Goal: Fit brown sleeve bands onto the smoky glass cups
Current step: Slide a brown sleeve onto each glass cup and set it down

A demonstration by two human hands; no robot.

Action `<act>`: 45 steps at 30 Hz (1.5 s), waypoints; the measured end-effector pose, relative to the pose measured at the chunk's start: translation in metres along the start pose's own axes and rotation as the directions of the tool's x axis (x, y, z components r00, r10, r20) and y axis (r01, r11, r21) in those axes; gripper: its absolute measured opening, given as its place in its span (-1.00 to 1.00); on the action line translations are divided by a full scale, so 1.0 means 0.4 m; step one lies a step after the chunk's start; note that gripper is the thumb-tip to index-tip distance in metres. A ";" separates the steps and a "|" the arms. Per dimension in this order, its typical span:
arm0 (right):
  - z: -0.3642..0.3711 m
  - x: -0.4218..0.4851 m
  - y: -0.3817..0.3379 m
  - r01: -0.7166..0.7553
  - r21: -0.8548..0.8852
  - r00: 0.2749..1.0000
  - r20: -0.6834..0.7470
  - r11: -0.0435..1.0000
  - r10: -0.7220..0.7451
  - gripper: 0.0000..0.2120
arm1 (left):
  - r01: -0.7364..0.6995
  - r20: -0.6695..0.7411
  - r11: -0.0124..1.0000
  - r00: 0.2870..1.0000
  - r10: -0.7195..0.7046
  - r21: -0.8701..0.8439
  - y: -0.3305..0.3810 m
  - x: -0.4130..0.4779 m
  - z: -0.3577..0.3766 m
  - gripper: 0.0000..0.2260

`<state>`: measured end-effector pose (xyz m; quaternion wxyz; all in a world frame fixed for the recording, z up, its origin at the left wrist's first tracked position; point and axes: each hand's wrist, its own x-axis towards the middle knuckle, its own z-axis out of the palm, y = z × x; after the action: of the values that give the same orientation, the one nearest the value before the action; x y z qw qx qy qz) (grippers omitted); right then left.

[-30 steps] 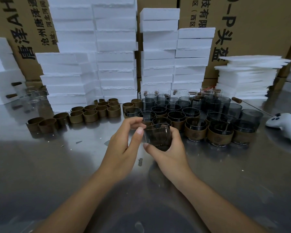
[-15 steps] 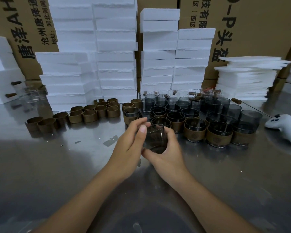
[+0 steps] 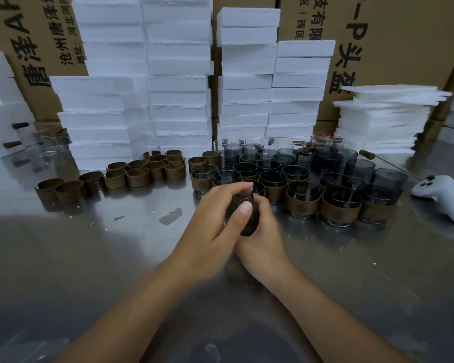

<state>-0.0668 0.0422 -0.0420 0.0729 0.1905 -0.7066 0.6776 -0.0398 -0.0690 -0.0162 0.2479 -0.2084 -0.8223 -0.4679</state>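
Worktop: grey metal worktop [image 3: 63,271], shiny, flecked with small crumbs, backed by stacked white foam slabs [image 3: 178,82] and printed cartons [image 3: 404,48]
Landmark: cluster of smoky cups [image 3: 268,166] at mid-worktop; its near rows are banded cups [image 3: 302,203], its far-right ones look bare
Loose bands: brown bands [image 3: 139,176] stand on edge in a row running left from the cluster
Controller: white controller [image 3: 443,197] lies right of the cluster, apart from it
Held cup: one dark cup [image 3: 243,216] sits between both hands, just in front of the cluster's near-left corner; only a sliver shows, so whether a band is on it I cannot tell
Left hand: left hand [image 3: 210,226] curls over the cup's top and near side, thumb pressed flat on the glass
Right hand: right hand [image 3: 265,231] wraps the cup from the right and beneath, fingers mostly hidden
Step in hand: probably seating or turning a band on this cup
Doing it well: keep the right hand as the steady cradle and let the left thumb work round the wall, so the band goes on level rather than riding up on one side; match its height to the finished cups
Watch for: smooth glass slipping in the grip, and the cup knocking the near row when it is set down
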 end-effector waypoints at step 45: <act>-0.002 -0.001 -0.011 -0.102 -0.160 0.995 -0.017 0.982 0.101 -0.39 | 0.306 -0.180 0.857 0.896 -0.407 -0.414 -0.046 0.007 -0.033 -0.54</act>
<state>-0.0650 0.0428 -0.0379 0.0565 0.1448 -0.7675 0.6219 -0.0496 -0.0889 -0.0209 0.2179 -0.0311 -0.7018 -0.6775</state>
